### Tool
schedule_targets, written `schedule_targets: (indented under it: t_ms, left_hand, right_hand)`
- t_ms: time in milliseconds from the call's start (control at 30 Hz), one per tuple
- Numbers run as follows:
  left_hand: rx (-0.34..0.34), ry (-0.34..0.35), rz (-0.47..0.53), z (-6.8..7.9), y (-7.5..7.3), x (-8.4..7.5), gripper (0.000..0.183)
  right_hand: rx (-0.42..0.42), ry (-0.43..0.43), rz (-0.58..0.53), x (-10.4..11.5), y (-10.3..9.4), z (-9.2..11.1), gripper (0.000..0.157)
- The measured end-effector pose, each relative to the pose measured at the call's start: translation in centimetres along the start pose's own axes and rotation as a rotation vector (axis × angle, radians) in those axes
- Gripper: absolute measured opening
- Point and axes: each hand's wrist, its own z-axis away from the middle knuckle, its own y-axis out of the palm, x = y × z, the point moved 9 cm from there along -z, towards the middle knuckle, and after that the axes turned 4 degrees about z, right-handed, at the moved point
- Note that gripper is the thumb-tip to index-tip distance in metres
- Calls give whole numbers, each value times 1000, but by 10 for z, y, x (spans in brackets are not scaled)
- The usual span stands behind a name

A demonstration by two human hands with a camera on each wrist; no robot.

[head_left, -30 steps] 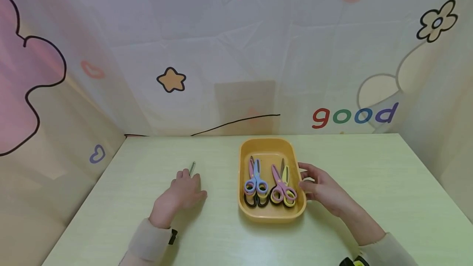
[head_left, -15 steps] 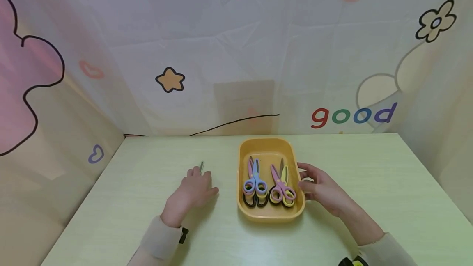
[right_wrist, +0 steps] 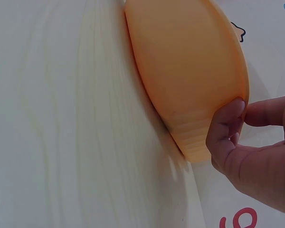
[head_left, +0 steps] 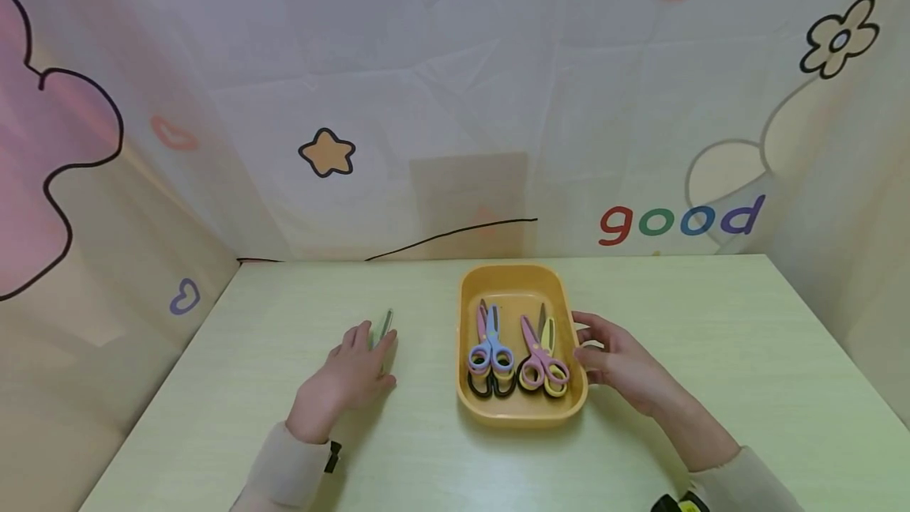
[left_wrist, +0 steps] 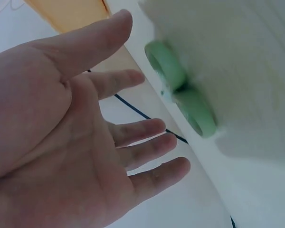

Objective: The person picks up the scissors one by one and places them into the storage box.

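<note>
A pair of scissors with green handles (left_wrist: 194,111) lies on the table, left of the yellow tray (head_left: 522,412). In the head view the tip of the scissors (head_left: 387,324) sticks out past my left hand (head_left: 348,378). The left wrist view shows this hand (left_wrist: 85,128) with fingers spread and apart from the handles. My right hand (head_left: 626,366) holds the tray's right side at the rim, its thumb (right_wrist: 235,110) against the outer wall. Several scissors rest in the tray, among them blue-handled scissors (head_left: 492,350) and pink-handled scissors (head_left: 543,366).
The pale green table (head_left: 682,314) reaches back to a printed curtain (head_left: 370,101). More curtain hangs along the left and right sides.
My left hand slid right with the green scissors, then drew back left and released them. They stay at the spot farther right. The right hand and tray have hardly moved.
</note>
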Motion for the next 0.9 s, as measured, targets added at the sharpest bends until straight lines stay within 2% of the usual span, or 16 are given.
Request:
schedule_targets:
  t_ms: [200,400,700,900]
  left_hand:
    - [44,9,-7,4,1,2,61]
    - [74,7,29,5,7,4,57]
    - [15,-3,90,-2,7,7,51]
    - [-29,5,60,-8,6,2,50]
  right_hand:
    - [-1,5,1,-1,0,0,67]
    - [5,1,-2,-2,0,0,68]
    - [6,3,-6,0,0,0,68]
    - [10,-1,-10,-1,1,-1,68]
